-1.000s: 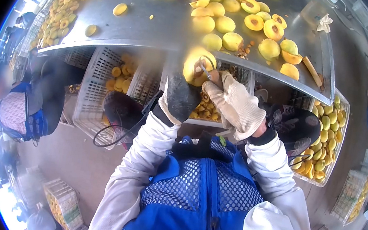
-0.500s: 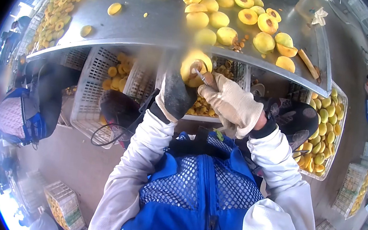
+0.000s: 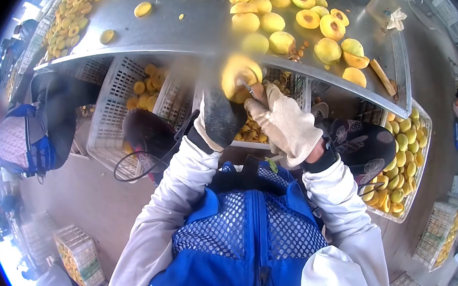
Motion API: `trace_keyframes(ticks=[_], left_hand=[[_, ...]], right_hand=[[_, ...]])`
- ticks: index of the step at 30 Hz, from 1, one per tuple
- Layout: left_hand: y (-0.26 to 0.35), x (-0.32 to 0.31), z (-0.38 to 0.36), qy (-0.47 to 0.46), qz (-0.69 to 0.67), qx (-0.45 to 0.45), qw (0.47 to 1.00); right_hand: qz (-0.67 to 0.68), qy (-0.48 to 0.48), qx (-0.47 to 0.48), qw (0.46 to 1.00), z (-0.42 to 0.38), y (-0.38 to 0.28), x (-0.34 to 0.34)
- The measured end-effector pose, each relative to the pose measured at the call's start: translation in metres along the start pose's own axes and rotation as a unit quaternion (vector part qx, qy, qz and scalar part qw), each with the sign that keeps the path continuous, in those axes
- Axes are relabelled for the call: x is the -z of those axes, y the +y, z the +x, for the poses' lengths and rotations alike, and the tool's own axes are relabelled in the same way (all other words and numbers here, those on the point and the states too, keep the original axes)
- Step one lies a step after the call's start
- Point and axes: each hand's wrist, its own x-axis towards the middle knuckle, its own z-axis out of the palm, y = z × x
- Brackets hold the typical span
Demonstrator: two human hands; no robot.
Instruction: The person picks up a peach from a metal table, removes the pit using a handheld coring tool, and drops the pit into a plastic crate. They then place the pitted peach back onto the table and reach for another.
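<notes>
My left hand (image 3: pixel 222 120), in a dark-coated glove, is closed round a yellow peach half (image 3: pixel 235 71) just below the table's front edge. The peach's cut face is turned toward my right hand (image 3: pixel 289 123), which wears a cream knitted glove. Its fingers grip a small pitting knife (image 3: pixel 246 86), with the metal tip at the peach's hollow; the handle is mostly hidden in the glove. Beyond my hands, several peach halves (image 3: pixel 281 42) lie on the metal table (image 3: pixel 191 34), some with the pit still in. Part of the peach half looks blurred.
Under the table stand a white crate (image 3: pixel 108 104) of peach pieces and another holding scraps (image 3: pixel 253 133). At right is a crate of whole-looking peaches (image 3: pixel 403 160). A wooden stick (image 3: pixel 383 78) lies near the table's right corner. Another person (image 3: pixel 27 134) sits at left.
The peach half and both my hands have shifted slightly; the knife tip sits a little farther left and higher in the hollow. The fruit on the table stays put.
</notes>
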Motion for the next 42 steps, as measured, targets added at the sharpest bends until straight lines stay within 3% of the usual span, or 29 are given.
trace_keyframes(ticks=[4,7,10,12,17,19,23,26,28,29,32,33,34,36,37,39,40,42], left_hand=[[-0.01,0.003,-0.003,-0.034,0.023,0.021,0.999],[-0.001,0.0,-0.001,-0.021,0.05,-0.022,0.998],[0.005,0.0,0.0,-0.01,-0.038,0.002,0.999],[0.011,0.005,0.007,-0.035,0.014,-0.073,0.997],[0.005,0.012,0.006,-0.085,-0.027,-0.032,0.996],[0.015,0.015,0.01,-0.087,-0.016,-0.09,0.992],[0.015,0.022,0.017,-0.13,-0.037,-0.098,0.986],[0.021,0.028,0.02,-0.161,0.047,-0.097,0.981],[0.025,0.031,0.025,-0.214,0.005,0.02,0.977],[0.004,0.031,0.019,-0.199,-0.1,0.062,0.973],[-0.019,0.038,0.023,-0.255,-0.036,0.071,0.964],[-0.009,0.034,0.022,-0.22,-0.115,0.096,0.964],[0.0,0.038,0.022,-0.22,-0.114,0.097,0.964],[0.014,0.043,0.025,-0.264,-0.079,0.172,0.946],[0.012,0.042,0.025,-0.265,-0.08,0.172,0.945],[0.007,0.037,0.022,-0.252,-0.061,0.105,0.96],[0.006,0.035,0.019,-0.254,-0.062,0.107,0.959],[0.004,0.033,0.012,-0.199,-0.041,0.01,0.979]], right_hand=[[0.043,-0.022,0.026,0.998,0.008,0.02,-0.003],[0.061,-0.053,0.013,0.997,0.0,0.012,0.003],[0.126,-0.07,-0.05,0.988,-0.009,0.003,0.006],[0.168,-0.085,-0.044,0.981,-0.012,0.002,0.008],[0.082,-0.13,-0.027,0.988,-0.009,0.002,0.016],[0.102,-0.146,-0.001,0.984,-0.008,0.0,0.016],[0.058,-0.149,-0.021,0.987,-0.009,-0.004,0.02],[-0.023,-0.136,-0.016,0.99,-0.011,-0.007,0.022],[0.006,-0.181,-0.029,0.983,-0.007,-0.004,0.028],[0.11,-0.258,-0.013,0.96,0.008,0.021,0.03],[0.201,-0.27,0.06,0.94,0.036,0.071,0.013],[-0.054,-0.196,-0.06,0.977,-0.003,-0.009,0.028],[-0.052,-0.197,-0.06,0.977,-0.002,-0.007,0.028],[0.165,-0.273,-0.106,0.942,0.0,0.002,0.03],[0.166,-0.272,-0.107,0.942,0.0,0.008,0.031],[0.332,-0.327,-0.136,0.874,0.001,0.025,0.028],[0.334,-0.327,-0.137,0.873,0.003,0.035,0.022],[0.53,-0.352,-0.066,0.768,0.008,0.06,0.004]])
